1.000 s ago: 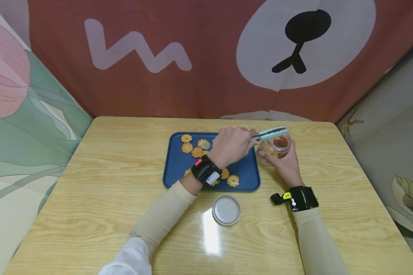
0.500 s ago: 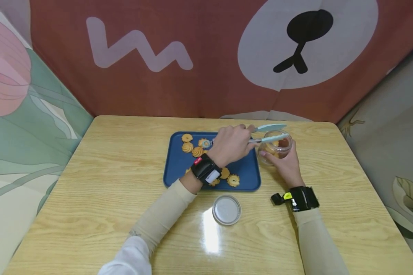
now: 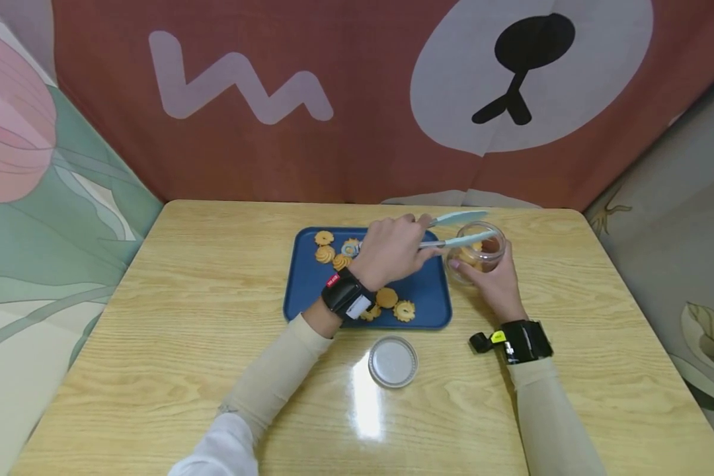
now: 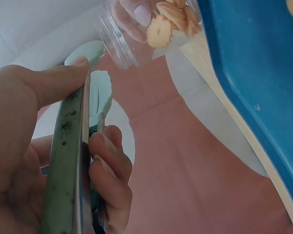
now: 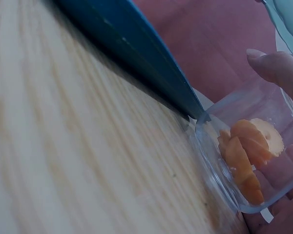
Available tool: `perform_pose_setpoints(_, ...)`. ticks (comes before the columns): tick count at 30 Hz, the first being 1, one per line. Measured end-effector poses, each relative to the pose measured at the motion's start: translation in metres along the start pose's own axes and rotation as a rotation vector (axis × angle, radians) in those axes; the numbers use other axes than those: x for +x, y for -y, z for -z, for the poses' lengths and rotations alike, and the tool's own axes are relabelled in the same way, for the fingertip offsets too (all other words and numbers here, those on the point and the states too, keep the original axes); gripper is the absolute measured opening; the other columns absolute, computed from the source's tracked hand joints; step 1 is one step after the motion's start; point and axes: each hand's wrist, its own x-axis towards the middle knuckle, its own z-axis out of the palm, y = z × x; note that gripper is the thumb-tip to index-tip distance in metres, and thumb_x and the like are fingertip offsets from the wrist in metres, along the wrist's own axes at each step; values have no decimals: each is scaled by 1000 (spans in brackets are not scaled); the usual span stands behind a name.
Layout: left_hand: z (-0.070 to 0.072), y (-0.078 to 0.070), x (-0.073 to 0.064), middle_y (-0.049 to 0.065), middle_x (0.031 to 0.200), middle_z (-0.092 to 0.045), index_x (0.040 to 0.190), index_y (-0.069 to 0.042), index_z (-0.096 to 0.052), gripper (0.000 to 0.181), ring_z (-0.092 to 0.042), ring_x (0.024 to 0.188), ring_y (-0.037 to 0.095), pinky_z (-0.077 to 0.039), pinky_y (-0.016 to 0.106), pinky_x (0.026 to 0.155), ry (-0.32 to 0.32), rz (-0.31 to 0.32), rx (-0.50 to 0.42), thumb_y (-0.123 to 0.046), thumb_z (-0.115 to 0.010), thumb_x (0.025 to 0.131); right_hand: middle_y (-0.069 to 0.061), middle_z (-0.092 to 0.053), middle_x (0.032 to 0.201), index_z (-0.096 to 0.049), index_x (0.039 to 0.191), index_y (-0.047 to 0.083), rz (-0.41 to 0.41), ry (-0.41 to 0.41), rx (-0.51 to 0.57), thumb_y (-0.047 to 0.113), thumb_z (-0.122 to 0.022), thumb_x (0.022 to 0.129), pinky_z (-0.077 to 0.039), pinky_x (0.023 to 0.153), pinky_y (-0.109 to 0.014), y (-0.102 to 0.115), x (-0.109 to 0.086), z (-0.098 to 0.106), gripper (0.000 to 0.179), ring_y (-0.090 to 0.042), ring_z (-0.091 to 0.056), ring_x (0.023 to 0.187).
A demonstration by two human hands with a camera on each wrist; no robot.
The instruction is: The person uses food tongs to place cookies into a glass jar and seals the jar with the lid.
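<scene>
In the head view my left hand (image 3: 389,251) grips a pair of tongs (image 3: 459,217) with pale mint tips. The tips stand spread apart, one over the mouth of a clear jar (image 3: 463,271), with nothing between them. The left wrist view shows thumb and fingers around the tongs' arms. My right hand (image 3: 498,284) holds the jar by its side, thumb at the front. Several cookies (image 5: 244,156) lie at the bottom of the jar in the right wrist view. More cookies (image 3: 324,254) are on a blue tray (image 3: 425,291), partly hidden by my left hand and wrist.
A round silvery lid (image 3: 393,361) lies on the wooden table (image 3: 214,284) in front of the tray. The jar is close by the tray's right edge. Behind the table hangs a red-brown printed cloth (image 3: 244,158).
The tongs' tips have parted from nearly together to wide apart over the jar mouth. My left hand has then drawn slightly left with them. The right hand keeps its place on the jar.
</scene>
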Motion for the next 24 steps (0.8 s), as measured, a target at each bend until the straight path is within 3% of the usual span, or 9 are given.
perform_pose_setpoints(9, 8, 11, -15, 0, 74, -53, 131, -14, -54, 62, -42, 41, 10, -32, 26, 35, -41, 7, -3, -58, -55, 87, -9, -32, 138, -25, 142, 26, -21, -38, -51, 21, -81, 75, -28, 100, -49, -24, 6, 4, 87, -26, -35, 123)
perform_pose_setpoints(19, 14, 23, -39, -2, 66, -48, 128, -14, -56, 64, -40, 42, 10, -30, 25, 36, -75, 40, -56, -58, -61, 83, -11, -32, 137, -25, 143, 20, -30, -46, -30, 20, -81, 74, -28, 102, -45, -25, 5, 2, 88, -26, -36, 123)
perform_pose_setpoints(24, 14, 34, -53, 2, 73, -57, 130, -10, -55, 69, -40, 39, 11, -27, 26, 35, -76, 75, -111, -57, -65, 80, -12, -33, 137, -25, 142, 22, -47, -48, -73, 25, -81, 74, -28, 103, -47, -23, 5, 3, 88, -24, -36, 122)
